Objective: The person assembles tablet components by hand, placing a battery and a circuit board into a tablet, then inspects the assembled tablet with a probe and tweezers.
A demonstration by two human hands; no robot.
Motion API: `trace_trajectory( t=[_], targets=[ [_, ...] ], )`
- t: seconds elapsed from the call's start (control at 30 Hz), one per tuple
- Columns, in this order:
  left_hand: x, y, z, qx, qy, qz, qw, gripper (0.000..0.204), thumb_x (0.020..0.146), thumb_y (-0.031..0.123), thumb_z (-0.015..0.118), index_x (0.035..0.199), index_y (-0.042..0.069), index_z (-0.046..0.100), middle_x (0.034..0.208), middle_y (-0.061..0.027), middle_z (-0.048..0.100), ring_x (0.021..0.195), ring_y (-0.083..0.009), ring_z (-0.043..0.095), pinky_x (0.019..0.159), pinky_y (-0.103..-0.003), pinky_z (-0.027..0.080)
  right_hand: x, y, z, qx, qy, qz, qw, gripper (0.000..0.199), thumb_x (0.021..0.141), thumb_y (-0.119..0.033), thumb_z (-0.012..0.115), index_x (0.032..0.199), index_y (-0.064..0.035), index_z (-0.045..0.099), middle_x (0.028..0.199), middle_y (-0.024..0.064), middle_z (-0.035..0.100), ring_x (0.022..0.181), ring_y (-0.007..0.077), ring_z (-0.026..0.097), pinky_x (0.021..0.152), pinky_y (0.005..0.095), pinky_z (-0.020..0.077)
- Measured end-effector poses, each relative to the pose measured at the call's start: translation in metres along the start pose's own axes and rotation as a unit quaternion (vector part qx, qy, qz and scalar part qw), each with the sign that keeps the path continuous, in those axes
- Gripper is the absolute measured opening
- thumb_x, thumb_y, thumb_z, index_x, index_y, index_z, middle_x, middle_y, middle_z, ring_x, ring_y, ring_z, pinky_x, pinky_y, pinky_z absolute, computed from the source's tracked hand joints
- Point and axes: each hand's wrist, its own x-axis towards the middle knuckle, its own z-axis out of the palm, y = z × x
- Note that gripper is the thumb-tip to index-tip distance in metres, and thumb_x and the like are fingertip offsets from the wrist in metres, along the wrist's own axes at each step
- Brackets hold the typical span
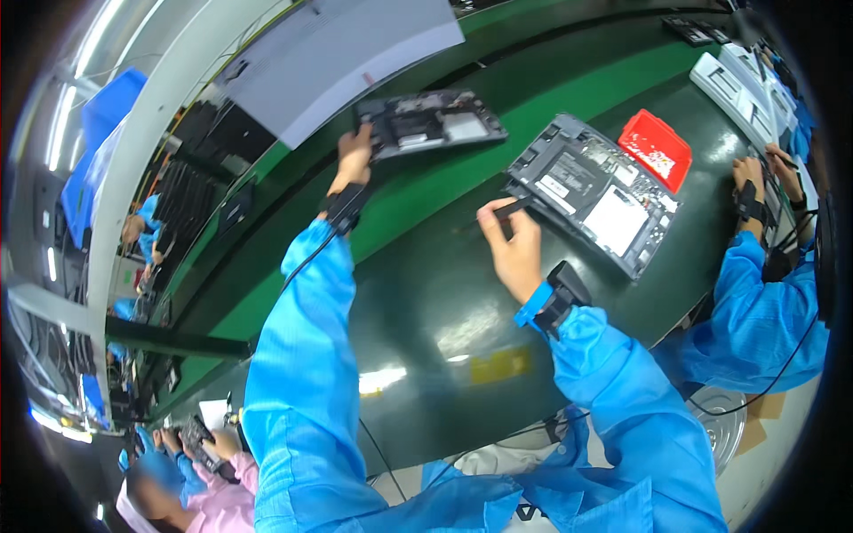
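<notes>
My left hand (354,158) is closed on the left edge of an opened laptop base (435,124), which lies over the bright green strip with its inner parts showing. Between the thumb and fingers of my right hand (515,250) is a slim black tool (512,209); its exact kind cannot be made out. That tool's end reaches the near left corner of a second opened laptop base (591,191) on the dark green bench. This second base shows a battery, a circuit board and a white rectangular part. A red plastic piece (656,151) lies against its far right side.
A co-worker's hands (755,182) work at the right, beside pale grey trays (742,89). Behind the strip stands a large white panel (342,58). Yellow tape (499,365) marks the bench's near edge. Other people sit at the lower left. A cable runs along my left sleeve.
</notes>
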Motion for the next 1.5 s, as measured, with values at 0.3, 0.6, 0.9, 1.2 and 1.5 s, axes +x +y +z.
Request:
trace_trajectory(
  t=[0.3,0.6,0.9,1.2,1.5],
  targets=[
    [-0.226,-0.004,-0.188,-0.009,0.033,-0.196,0.980,0.021,0.101,0.021,0.057,0.105,0.003,0.066,0.093,-0.0042,0.068,0.076,-0.0126,0.062,0.069,-0.030,0.054,-0.006,0.003,-0.005,0.041,-0.007,0.023,0.999,0.022,0.101,-0.023,0.070,0.102,-0.0008,0.070,0.086,0.0004,0.065,0.082,0.0099,0.056,0.077,0.0273,0.0469],
    [-0.348,0.028,-0.160,0.430,-0.015,0.010,0.903,0.051,0.105,0.022,0.058,0.145,-0.008,0.047,0.123,-0.0172,0.064,0.111,-0.0311,0.059,0.098,-0.040,0.046,-0.012,0.011,0.000,0.024,-0.055,0.023,0.998,0.024,0.102,-0.024,0.068,0.103,0.0003,0.068,0.084,-0.0008,0.063,0.079,0.0081,0.053,0.073,0.0262,0.0447],
    [-0.518,0.051,-0.084,0.499,-0.327,0.223,0.771,0.070,0.094,0.041,0.067,0.144,-0.005,0.051,0.151,-0.0222,0.048,0.132,-0.0363,0.051,0.111,-0.047,0.042,-0.009,0.015,0.001,0.057,-0.100,0.073,0.991,0.025,0.102,-0.024,0.068,0.103,0.0005,0.068,0.086,0.0001,0.065,0.080,0.0085,0.055,0.075,0.0262,0.0461],
    [-0.414,0.016,-0.148,0.274,0.081,0.022,0.958,0.058,0.099,0.022,0.065,0.149,-0.001,0.045,0.141,-0.0237,0.050,0.125,-0.0352,0.053,0.106,-0.040,0.045,-0.032,-0.008,0.009,0.134,-0.151,0.185,0.962,0.026,0.106,-0.028,0.062,0.106,-0.0021,0.066,0.098,0.0020,0.067,0.090,0.0108,0.058,0.086,0.0270,0.0461],
    [-0.444,0.017,-0.168,0.294,0.013,-0.098,0.951,0.063,0.101,0.030,0.062,0.151,-0.003,0.042,0.144,-0.0219,0.050,0.133,-0.0356,0.044,0.115,-0.043,0.034,-0.050,-0.030,0.009,0.101,-0.315,0.283,0.900,0.029,0.104,-0.026,0.066,0.113,0.0015,0.064,0.093,0.0030,0.070,0.083,0.0096,0.063,0.078,0.0274,0.0493]
  ],
)
